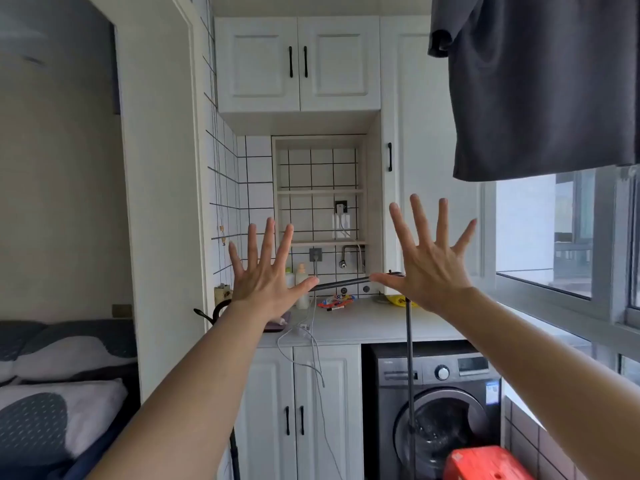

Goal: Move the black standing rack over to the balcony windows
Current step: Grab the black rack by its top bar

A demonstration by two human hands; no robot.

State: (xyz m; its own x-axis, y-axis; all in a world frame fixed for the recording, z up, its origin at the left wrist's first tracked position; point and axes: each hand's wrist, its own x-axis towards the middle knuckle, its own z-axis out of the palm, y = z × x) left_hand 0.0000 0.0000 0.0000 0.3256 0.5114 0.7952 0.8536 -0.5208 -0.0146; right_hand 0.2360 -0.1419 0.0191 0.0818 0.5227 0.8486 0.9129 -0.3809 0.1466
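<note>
The black standing rack [409, 362] stands in front of me, with a thin top bar running between my hands and a right upright dropping past the washing machine. A curled black hook end shows at its left by my forearm. My left hand [265, 278] is raised in front of the bar, fingers spread, palm away from me, holding nothing. My right hand [427, 259] is raised the same way over the bar's right end, also empty. The balcony windows [554, 237] run along the right side.
A dark grey garment [540, 81] hangs overhead at the upper right. White cabinets and a countertop [363, 323] with bottles, packets and a loose cable face me. A grey washing machine [440, 407] sits below, a red stool [485, 462] before it. A bed [52, 393] lies left.
</note>
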